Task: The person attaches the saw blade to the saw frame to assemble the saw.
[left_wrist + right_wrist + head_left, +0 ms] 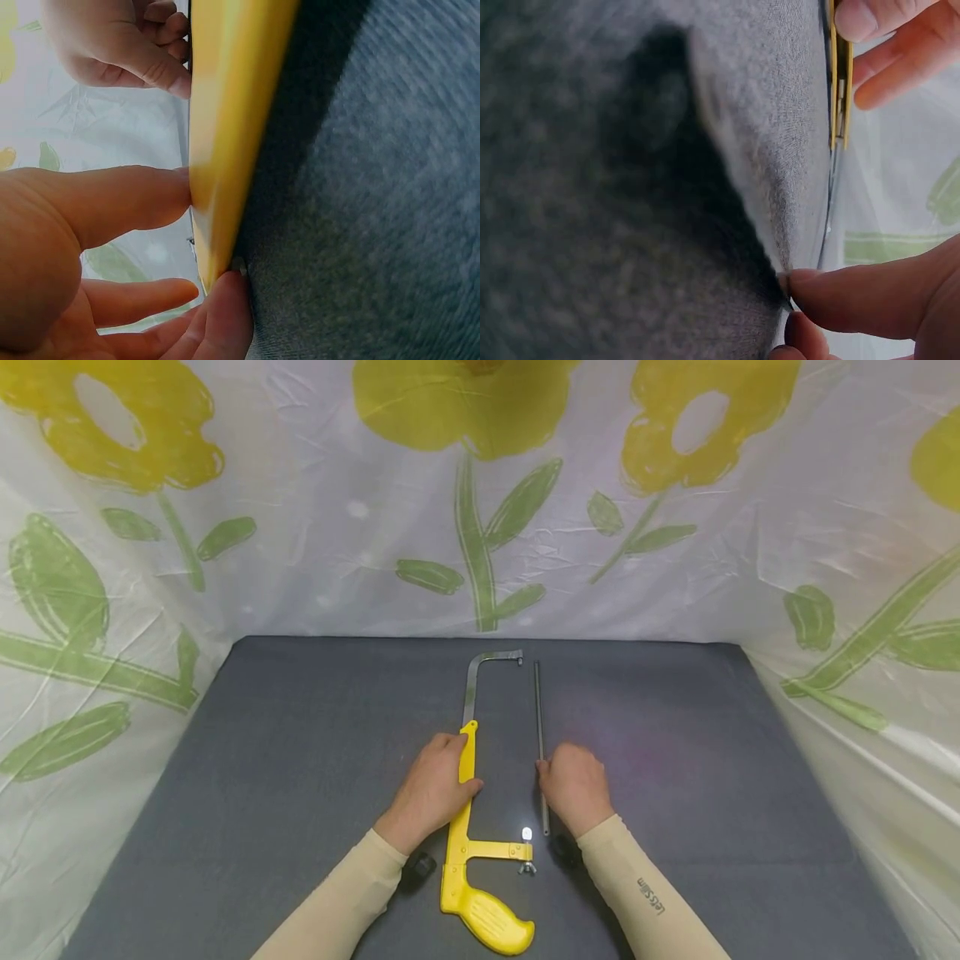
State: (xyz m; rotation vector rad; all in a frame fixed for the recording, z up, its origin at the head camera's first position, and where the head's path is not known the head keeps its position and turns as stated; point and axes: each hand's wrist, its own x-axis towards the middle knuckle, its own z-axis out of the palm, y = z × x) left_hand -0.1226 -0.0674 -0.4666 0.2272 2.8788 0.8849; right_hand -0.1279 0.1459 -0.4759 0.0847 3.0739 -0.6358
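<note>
Fingers of the left hand [427, 785] grip the saw frame [459, 829]; those of the right hand [577, 787] pinch the blade [538, 710] beside it, apparently not yet mounted.

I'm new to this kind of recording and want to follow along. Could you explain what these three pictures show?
Certainly. There is no machine here, just a person's two bare hands. The wide picture comes from a camera on the head, looking forward and down; the two close-ups come from cameras on the left and right wrists.

Below is a dark grey cloth-like surface, with a flowered curtain behind it. The left hand holds a yellow hacksaw frame, which has no blade fitted across it. Just right of the frame, the right hand pinches a long, thin metal strip, perhaps the blade, though its detail is too blurred up close to be sure.
</note>
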